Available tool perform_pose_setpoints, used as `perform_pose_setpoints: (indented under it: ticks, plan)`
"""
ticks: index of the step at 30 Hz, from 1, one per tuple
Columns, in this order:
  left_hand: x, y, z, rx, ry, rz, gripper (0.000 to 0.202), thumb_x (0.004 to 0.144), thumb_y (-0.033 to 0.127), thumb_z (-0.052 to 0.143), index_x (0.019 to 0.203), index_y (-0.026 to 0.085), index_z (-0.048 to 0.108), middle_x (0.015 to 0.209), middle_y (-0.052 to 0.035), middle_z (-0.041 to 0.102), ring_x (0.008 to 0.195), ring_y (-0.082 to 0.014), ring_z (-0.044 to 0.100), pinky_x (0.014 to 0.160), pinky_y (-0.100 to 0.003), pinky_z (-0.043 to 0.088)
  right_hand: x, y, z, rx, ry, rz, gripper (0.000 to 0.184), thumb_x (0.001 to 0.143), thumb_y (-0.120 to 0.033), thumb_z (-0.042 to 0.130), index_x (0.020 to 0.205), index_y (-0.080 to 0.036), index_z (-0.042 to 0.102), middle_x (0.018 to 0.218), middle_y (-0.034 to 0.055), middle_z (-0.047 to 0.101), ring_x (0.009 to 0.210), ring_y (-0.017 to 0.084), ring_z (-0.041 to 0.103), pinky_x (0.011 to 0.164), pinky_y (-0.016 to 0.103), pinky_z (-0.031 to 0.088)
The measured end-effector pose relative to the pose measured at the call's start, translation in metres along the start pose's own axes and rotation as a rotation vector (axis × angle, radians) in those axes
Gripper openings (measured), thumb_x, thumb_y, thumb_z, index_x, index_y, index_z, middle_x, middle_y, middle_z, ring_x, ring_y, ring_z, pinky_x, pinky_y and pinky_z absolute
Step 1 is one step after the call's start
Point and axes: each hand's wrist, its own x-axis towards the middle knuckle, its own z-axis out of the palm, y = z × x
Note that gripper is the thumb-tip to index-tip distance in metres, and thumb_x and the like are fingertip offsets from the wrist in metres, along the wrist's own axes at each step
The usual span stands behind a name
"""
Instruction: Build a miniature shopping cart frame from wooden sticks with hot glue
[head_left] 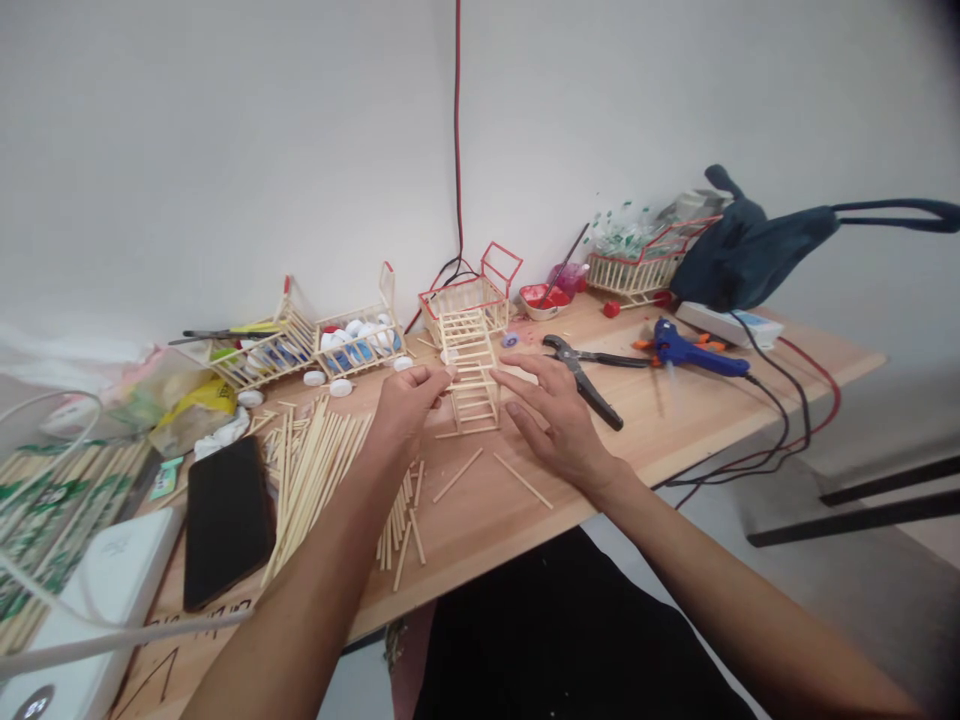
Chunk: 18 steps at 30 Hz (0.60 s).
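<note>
A small frame built of thin wooden sticks [472, 372] stands on the wooden table [675, 410], between my two hands. My left hand [409, 400] pinches the frame's left side with thumb and fingertips. My right hand [551, 405] lies open beside the frame's right side, fingers stretched flat on the table and touching its edge. Loose sticks [319, 470] lie in a heap just left of my left forearm, and a few single sticks [523, 480] lie in front of the frame.
Pliers [589, 375] and a blue glue gun [694, 350] lie right of the frame. Finished stick baskets [360, 340] with bottle caps stand at the back left, red-rimmed ones [469, 295] behind. A black phone [225, 520], white box [97, 590], dark bag [750, 250] and cables [787, 420] surround them.
</note>
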Motion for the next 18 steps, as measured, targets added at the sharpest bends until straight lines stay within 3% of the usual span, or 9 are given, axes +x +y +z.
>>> perform_pose_setpoints:
  ticks: [18]
  plan:
    - [0.0008, -0.004, -0.0025, 0.081, -0.004, 0.062, 0.025, 0.066, 0.037, 0.072, 0.059, 0.014, 0.065, 0.057, 0.0021, 0.052, 0.052, -0.0072, 0.038, 0.054, -0.022, 0.028, 0.0007, 0.0002, 0.0001, 0.021, 0.001, 0.004, 0.042, 0.091, -0.022, 0.05, 0.133, -0.028, 0.053, 0.133, 0.0074, 0.056, 0.124, 0.025, 0.048, 0.105, 0.05, 0.036]
